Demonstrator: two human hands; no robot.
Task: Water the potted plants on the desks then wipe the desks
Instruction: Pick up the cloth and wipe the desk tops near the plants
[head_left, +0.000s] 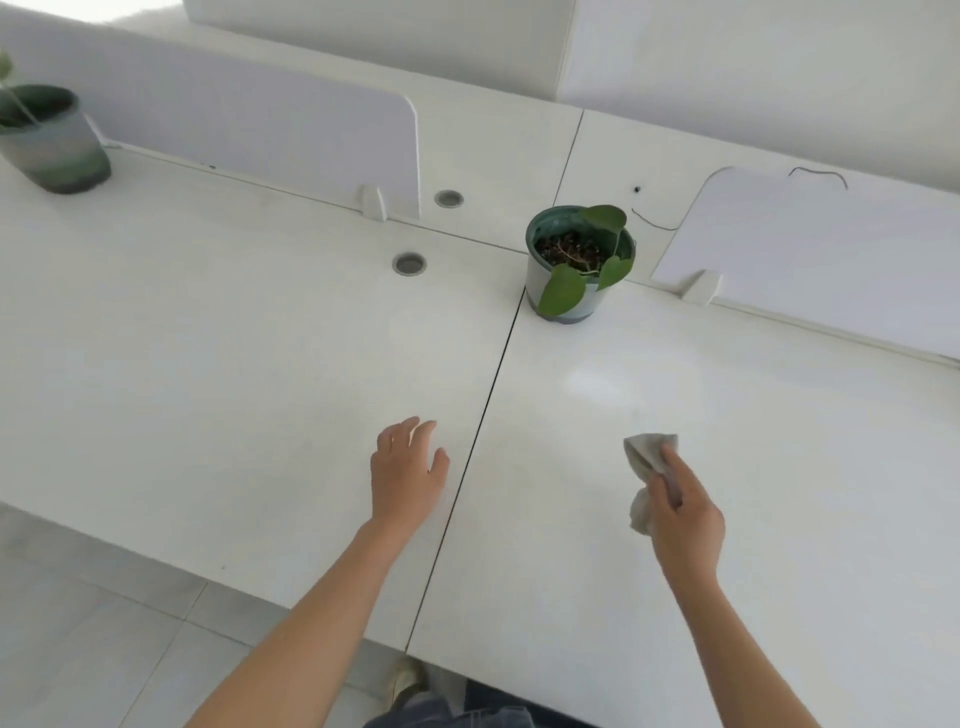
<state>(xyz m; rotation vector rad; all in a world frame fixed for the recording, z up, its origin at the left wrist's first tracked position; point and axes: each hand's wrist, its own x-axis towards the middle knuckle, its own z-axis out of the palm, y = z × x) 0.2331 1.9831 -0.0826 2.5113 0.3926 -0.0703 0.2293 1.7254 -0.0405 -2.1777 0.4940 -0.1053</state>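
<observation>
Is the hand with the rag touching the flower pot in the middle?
Apart. The head view shows the right hand holding the rag near the desk's front, with a wide stretch of bare white desk before the pot.

White table (260, 364); green-rimmed pale pot (540, 270) with green leaves (561, 288); grey-green banded pot (57, 150); beige-grey cloth (644, 457).

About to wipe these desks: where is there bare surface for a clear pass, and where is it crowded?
Bare: the left desk between the far pot and the left hand; the right desk beyond the cloth in the right hand. Crowded: the back seam, around the near pot and the grommets.
</observation>
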